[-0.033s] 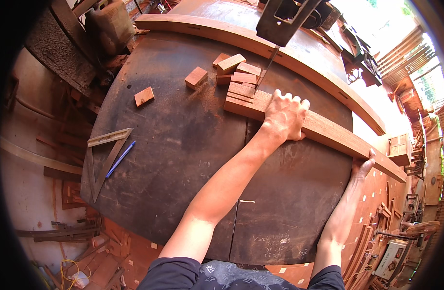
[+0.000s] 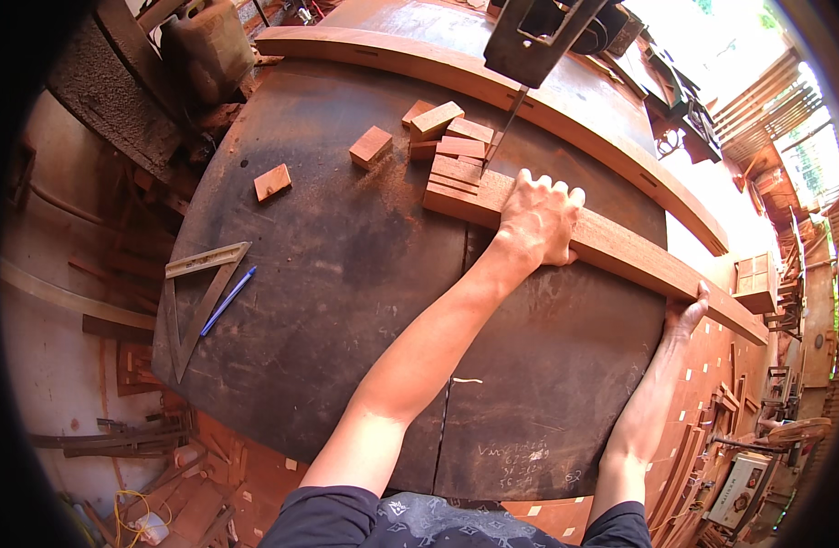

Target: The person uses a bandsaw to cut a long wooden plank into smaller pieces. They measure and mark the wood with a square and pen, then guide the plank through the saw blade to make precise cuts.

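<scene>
A long reddish wooden beam (image 2: pixel 634 252) lies slantwise over the dark saw table, its far end cut with several parallel slots. My left hand (image 2: pixel 540 219) wraps over the beam from above, not far behind the slots. Farther along, past the table's right edge, my right hand (image 2: pixel 689 310) grips the same beam from below with the thumb on its side. The narrow bandsaw blade (image 2: pixel 503 137) comes down under its guide (image 2: pixel 540 41) and meets the slotted end. Several small wood blocks (image 2: pixel 448 123) are heaped against that end.
A long wooden rail (image 2: pixel 611 151) spans the table behind the blade. Two loose blocks, one an offcut (image 2: pixel 273 183), lie to the left. A triangular set square (image 2: pixel 193 301) and a blue pen (image 2: pixel 227 301) rest near the left edge of the dark table (image 2: pixel 328 365).
</scene>
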A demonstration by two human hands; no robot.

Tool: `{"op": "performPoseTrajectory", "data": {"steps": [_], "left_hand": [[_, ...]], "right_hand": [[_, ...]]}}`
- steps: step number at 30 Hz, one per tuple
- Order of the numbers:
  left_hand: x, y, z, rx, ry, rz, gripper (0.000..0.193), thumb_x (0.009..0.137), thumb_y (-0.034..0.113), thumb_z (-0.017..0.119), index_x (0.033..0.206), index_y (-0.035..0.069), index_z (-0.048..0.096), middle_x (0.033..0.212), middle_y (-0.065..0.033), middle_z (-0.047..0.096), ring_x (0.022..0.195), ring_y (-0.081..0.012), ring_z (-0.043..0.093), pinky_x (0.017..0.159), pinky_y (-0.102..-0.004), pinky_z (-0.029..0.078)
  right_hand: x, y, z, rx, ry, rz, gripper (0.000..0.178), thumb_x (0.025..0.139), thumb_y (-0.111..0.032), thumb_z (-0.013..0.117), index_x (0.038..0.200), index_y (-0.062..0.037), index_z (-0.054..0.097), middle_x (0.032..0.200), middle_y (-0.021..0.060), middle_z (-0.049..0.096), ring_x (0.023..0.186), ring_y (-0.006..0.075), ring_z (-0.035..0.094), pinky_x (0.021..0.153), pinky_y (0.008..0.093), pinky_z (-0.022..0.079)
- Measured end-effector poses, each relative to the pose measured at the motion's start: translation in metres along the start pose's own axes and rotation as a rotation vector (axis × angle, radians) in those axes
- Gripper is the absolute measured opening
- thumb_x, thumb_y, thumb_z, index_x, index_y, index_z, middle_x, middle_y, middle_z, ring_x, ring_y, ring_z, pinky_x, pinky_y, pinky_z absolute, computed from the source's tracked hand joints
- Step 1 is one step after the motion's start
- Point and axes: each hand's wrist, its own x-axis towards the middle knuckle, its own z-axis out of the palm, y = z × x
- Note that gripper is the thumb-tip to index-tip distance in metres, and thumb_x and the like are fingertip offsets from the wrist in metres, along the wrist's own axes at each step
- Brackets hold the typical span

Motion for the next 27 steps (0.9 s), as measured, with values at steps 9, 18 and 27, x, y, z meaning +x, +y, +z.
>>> {"op": "performPoseTrajectory", "data": {"steps": [9,18,27], "left_hand": [[0.006,-0.002,-0.005,0.013,0.018,0.01,0.068,0.074,0.054,0.089,0.124,0.014,0.065,0.117,-0.0067,0.072,0.116,-0.0244,0.068,0.102,-0.0453,0.047],[0.008,-0.003,-0.002,0.007,0.039,0.014,0.067,0.074,0.054,0.089,0.123,0.014,0.065,0.116,-0.007,0.072,0.116,-0.0245,0.068,0.102,-0.045,0.047],[0.01,-0.002,-0.004,0.004,0.016,0.006,0.069,0.074,0.053,0.089,0.125,0.014,0.065,0.118,-0.0072,0.072,0.117,-0.0248,0.068,0.104,-0.0456,0.047]], "right_hand": [[0.009,-0.002,0.002,0.022,-0.026,0.001,0.043,0.098,-0.035,0.063,0.127,-0.0039,0.062,0.121,0.011,0.072,0.111,0.026,0.071,0.091,0.0445,0.06],[0.007,-0.001,0.005,0.003,0.008,-0.016,0.044,0.098,-0.036,0.063,0.128,-0.0039,0.062,0.122,0.0108,0.072,0.111,0.0263,0.07,0.093,0.0443,0.059],[0.002,-0.003,0.011,-0.018,0.014,-0.026,0.047,0.099,-0.038,0.064,0.13,-0.0041,0.06,0.123,0.0111,0.071,0.112,0.0261,0.069,0.093,0.0444,0.059]]}}
